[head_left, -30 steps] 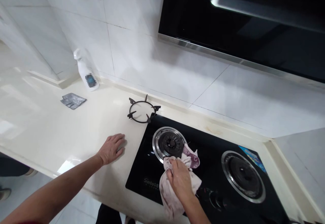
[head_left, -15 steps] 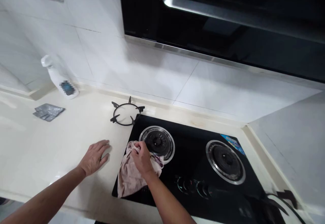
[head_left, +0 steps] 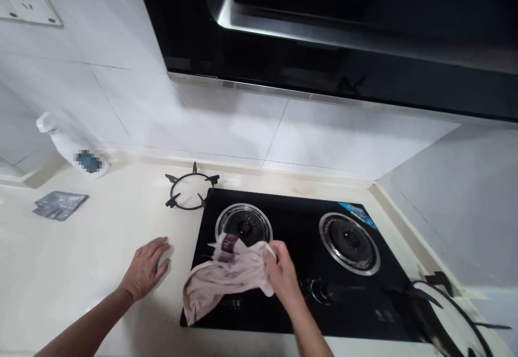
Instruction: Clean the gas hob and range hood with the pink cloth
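Observation:
A pinkish cloth (head_left: 226,279) hangs from the pinched fingers of my right hand (head_left: 283,273) over the front left of the black gas stove (head_left: 295,222). It covers the front rim of the left burner (head_left: 245,226) and part of the control area. My left hand (head_left: 146,266) rests flat on the pale countertop (head_left: 101,260), left of the stove, fingers stretched out and holding nothing. Behind it, a black pan support ring (head_left: 192,191) lies at the stove's back left corner.
The right burner (head_left: 349,242) has no support ring on it. Another black pan support (head_left: 453,314) lies at the right end. A white bottle (head_left: 73,144) and a grey folded packet (head_left: 60,205) are at the left. A black range hood (head_left: 283,33) overhangs the stove.
My right hand has moved right across the stove, drawing the cloth out into a stretched shape. My left hand stays on the countertop. The view has shifted to the right.

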{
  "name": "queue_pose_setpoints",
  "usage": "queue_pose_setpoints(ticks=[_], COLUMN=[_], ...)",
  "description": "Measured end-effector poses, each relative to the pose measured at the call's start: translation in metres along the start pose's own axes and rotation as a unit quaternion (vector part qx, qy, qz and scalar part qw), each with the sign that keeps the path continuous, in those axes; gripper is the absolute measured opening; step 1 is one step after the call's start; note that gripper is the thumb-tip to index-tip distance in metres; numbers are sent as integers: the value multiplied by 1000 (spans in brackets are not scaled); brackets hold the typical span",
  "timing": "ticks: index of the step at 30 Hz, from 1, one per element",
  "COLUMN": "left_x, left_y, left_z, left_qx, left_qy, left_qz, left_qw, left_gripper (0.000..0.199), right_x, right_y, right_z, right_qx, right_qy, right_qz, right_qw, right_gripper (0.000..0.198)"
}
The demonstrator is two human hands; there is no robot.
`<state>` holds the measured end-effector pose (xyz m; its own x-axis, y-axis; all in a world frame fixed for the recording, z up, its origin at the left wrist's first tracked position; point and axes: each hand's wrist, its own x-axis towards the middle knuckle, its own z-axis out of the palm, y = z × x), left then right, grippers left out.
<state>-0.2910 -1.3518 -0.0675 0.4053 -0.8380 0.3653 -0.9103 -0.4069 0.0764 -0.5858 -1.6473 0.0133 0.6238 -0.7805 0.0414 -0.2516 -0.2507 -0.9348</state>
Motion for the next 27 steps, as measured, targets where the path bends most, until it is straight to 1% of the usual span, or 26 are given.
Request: queue_pose_setpoints(ticks=[1,2,3,4,5,6,7,8,10,11,12,13,15,16,17,18,20,21,22,23,24,27], left_x=[0,0,0,0,-1,-1,-1,-1,-1,-1,-1,-1,-2,-2,-2,-2,-3,-3,-3,-3,-3,-3], left_y=[0,0,1,1,1,1,1,2,2,2,2,2,2,3,3,3,4,4,4,4,4,2], left_z=[0,1,1,1,1,1,1,1,1,1,1,1,2,2,2,2,3,3,3,3,3,4], left_qx=[-4,-8,-11,-13,-15,-15,-16,-15,-14,-15,-15,-17,-21,-23,-25,-26,-26,-25,-23,-23,-22,-23], left_qy=[-1,-2,-1,-1,-1,-1,-3,-3,-5,-5,-4,-4,-3,-3,-2,-2,1,2,4,6,9,17], left_qz=[-2,-4,-4,-5,-5,-5,-6,-7,-6,-5,-4,-3,-4,-5,-6,-7,-8,-9,-9,-8,-6,6], left_qw=[1000,1000,1000,1000,1000,1000,1000,1000,1000,1000,1000,1000,1000,1000,1000,1000,1000,1000,1000,1000,1000,1000], left_gripper=[36,36,36,36,36,36,36,36,35,35,35,35,35,35,35,35,34,34,34,34,33,33], right_x=[1,3,7,13,20,28,37,45,59,63,65,66,65,63,61,60,57,56,55,54,53,48], right_y=[18,34,48,58,64,66,66,63,55,52,50,49,51,53,55,58,63,64,66,67,67,67], right_z=[-15,-28,-38,-46,-50,-52,-51,-48,-40,-35,-30,-26,-20,-18,-17,-17,-19,-21,-23,-27,-30,-41], right_qx=[-80,-151,-205,-244,-276,-310,-350,-398,-491,-526,-550,-567,-586,-586,-574,-539,-415,-344,-281,-232,-199,-108], right_qy=[-7,30,64,81,85,64,23,-27,-117,-146,-164,-173,-177,-175,-166,-145,-86,-58,-34,-16,0,64], right_qz=[-13,-36,-49,-60,-60,-49,-31,-6,45,61,71,75,72,72,73,76,82,83,81,78,74,80], right_qw=[997,987,975,964,955,947,936,917,862,836,816,802,787,788,799,826,902,934,956,970,977,989], right_gripper=[31,33,36,37,39,40,42,46,55,59,62,65,68,68,67,66,60,55,49,42,36,30])
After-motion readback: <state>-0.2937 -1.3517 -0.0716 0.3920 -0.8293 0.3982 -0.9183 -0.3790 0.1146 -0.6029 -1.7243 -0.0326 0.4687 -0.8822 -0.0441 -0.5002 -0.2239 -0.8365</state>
